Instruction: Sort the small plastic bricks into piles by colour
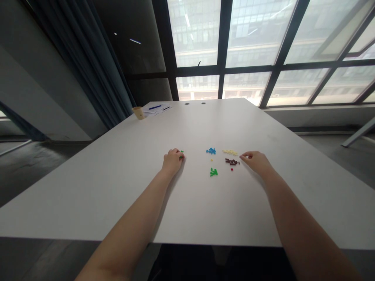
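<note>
My left hand (172, 160) rests on the white table with its fingers curled in around a small green piece (182, 152), which shows at the fingertips. To the right, my right hand (254, 160) has thumb and forefinger brought together in a pinch beside the row of pale yellow pieces (230, 152); what is between the fingertips is too small to make out. Between the hands lie a blue pile (211, 151), a dark brown pile (232, 161), a green pile (213, 172), one red piece (232, 169) and a single yellow piece (211, 160).
The long white table (199, 210) runs away toward the windows. Near its far left edge stands a paper cup (138, 113), with papers (159, 112) and a blue pen (155, 107) behind it. Two dark round spots lie at the far end.
</note>
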A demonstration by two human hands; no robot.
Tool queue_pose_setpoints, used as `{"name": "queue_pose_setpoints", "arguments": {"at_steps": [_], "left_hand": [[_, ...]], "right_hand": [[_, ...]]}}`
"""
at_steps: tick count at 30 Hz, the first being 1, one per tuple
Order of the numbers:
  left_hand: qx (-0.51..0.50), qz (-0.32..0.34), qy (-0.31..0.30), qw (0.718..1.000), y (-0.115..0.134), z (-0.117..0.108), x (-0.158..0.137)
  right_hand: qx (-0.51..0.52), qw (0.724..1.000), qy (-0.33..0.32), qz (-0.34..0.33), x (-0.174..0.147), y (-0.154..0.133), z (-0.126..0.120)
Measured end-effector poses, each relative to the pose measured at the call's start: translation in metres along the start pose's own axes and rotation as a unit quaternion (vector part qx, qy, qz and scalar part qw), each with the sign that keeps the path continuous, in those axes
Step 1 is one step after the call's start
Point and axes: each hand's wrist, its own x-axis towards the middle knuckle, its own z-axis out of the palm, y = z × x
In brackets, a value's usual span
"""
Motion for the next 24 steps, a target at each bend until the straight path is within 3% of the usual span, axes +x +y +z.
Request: {"name": "queue_pose_setpoints", "arguments": {"at_steps": [4,8,15,20,24], "left_hand": [[0.000,0.017,0.008,1.000,0.002,-0.001,0.000],[-0.076,0.037,0.042,0.996,0.004,-0.002,0.000],[-0.280,0.118,0.066,0.951,0.029,-0.013,-0.011],[-0.323,0.203,0.067,0.922,0.050,-0.020,-0.021],[-0.336,0.224,0.054,0.913,0.060,-0.022,-0.027]], "right_hand": [[-0.002,1.000,0.004,-0.006,0.001,0.001,0.002],[0.003,1.000,0.010,-0.012,0.000,0.001,0.002],[0.023,0.999,0.027,-0.036,-0.003,-0.004,0.002],[0.038,0.997,0.028,-0.063,-0.007,-0.012,0.002],[0.059,0.994,0.025,-0.092,-0.011,-0.020,0.003]]}}
